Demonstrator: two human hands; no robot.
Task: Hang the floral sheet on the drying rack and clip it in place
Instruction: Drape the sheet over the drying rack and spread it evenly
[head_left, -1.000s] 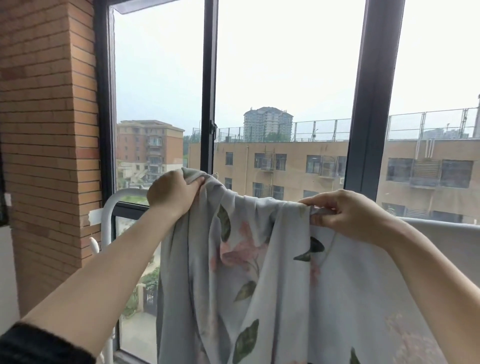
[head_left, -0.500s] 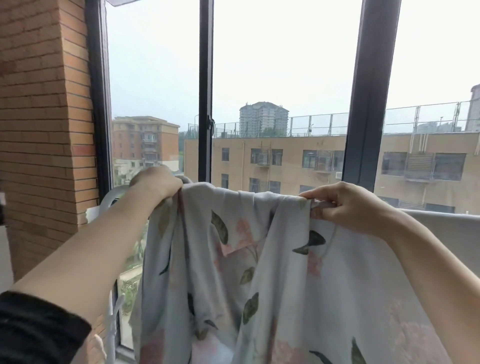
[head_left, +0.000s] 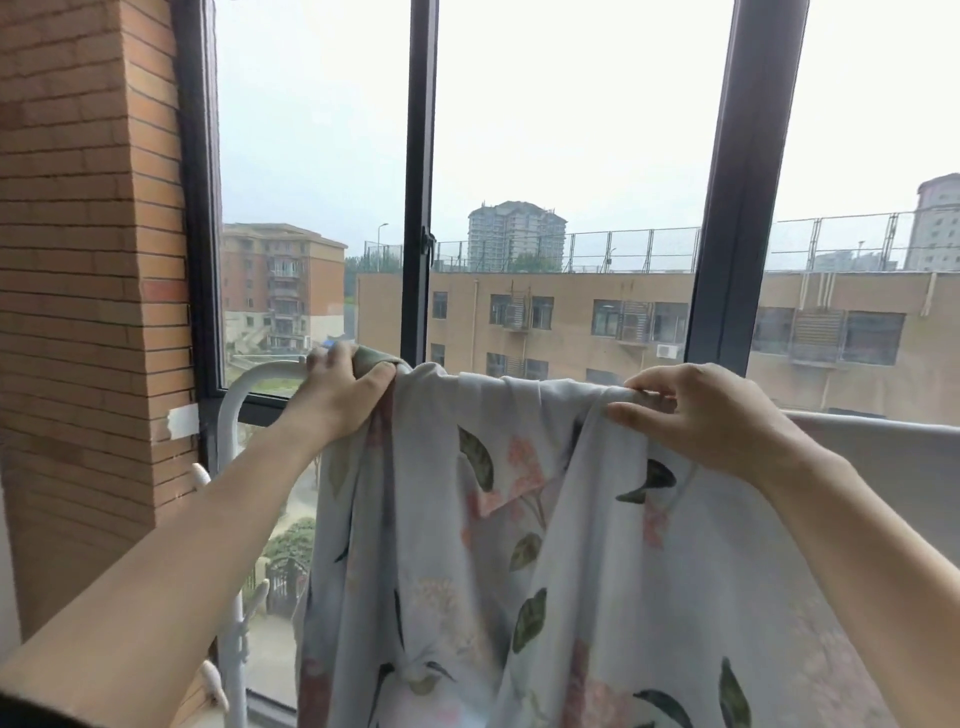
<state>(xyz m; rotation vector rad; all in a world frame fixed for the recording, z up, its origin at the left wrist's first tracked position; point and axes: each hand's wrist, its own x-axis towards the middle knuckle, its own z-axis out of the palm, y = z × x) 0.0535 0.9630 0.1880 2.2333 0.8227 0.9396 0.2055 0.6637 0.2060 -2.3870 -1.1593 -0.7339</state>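
Head view shows the left hand (head_left: 345, 395) has drawn the bunched edge of the floral sheet (head_left: 519, 519) leftward along the white top rail of the drying rack (head_left: 260, 371), so the draping looks nearly done with clipping still ahead, its fingers (head_left: 332, 358) curled over the cloth while the right hand (head_left: 701, 415) pinches the top fold.

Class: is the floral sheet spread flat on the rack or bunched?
Bunched: the floral sheet hangs in folds over the rack bar, between the left hand and right hand.

Home balcony, upper floor; brick wall (head_left: 78, 260); dark-framed windows (head_left: 418, 182); white drying rack (head_left: 234, 410); apartment blocks (head_left: 561, 317) outside
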